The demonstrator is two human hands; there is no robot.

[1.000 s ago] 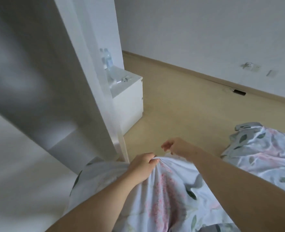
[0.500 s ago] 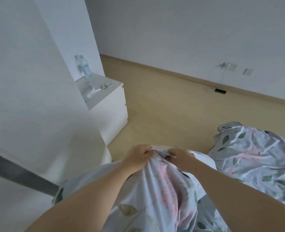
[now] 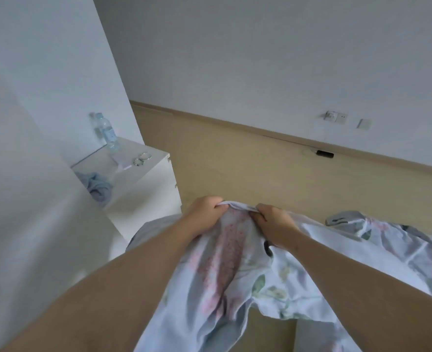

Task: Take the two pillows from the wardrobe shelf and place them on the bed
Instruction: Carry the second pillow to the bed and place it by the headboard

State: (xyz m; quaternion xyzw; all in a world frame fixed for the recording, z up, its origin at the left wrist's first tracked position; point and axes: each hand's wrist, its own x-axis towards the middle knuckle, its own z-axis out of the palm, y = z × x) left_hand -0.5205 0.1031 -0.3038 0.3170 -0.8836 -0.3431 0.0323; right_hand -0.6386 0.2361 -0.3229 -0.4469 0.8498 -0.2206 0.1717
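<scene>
I've got both hands clenched on the top edge of the floral pillow (image 3: 225, 270), side by side with only a small gap of bunched fabric between them. My left hand (image 3: 204, 212) is fisted over the seam, knuckles up; my right hand (image 3: 273, 222) pinches the same edge just beside it, fingers curled under. The pillow hangs down from that grip in front of me, pale blue-white cloth with a pink flower band down its middle and green leaves toward the right, sagging between my forearms and clear of the floor (image 3: 248, 168) below.

To my right, matching floral bedding (image 3: 387, 240) lies rumpled, and I take it for the bed; the pillow's right side overlaps or touches it, though I cannot tell which. Whether a second pillow sits in that heap, I cannot tell.

On my left stands a white panel (image 3: 32, 199), close and tall. Past it a low white cabinet (image 3: 156, 184) carries a clear water bottle (image 3: 105, 130) upright at its back, a pair of rings or bracelets (image 3: 142, 158) near the front edge, and a crumpled blue-grey cloth (image 3: 96, 186) nearer me. Far off, a wall socket (image 3: 335, 117) sits above the skirting, with a small black object (image 3: 325, 154) on the floor beneath it.
</scene>
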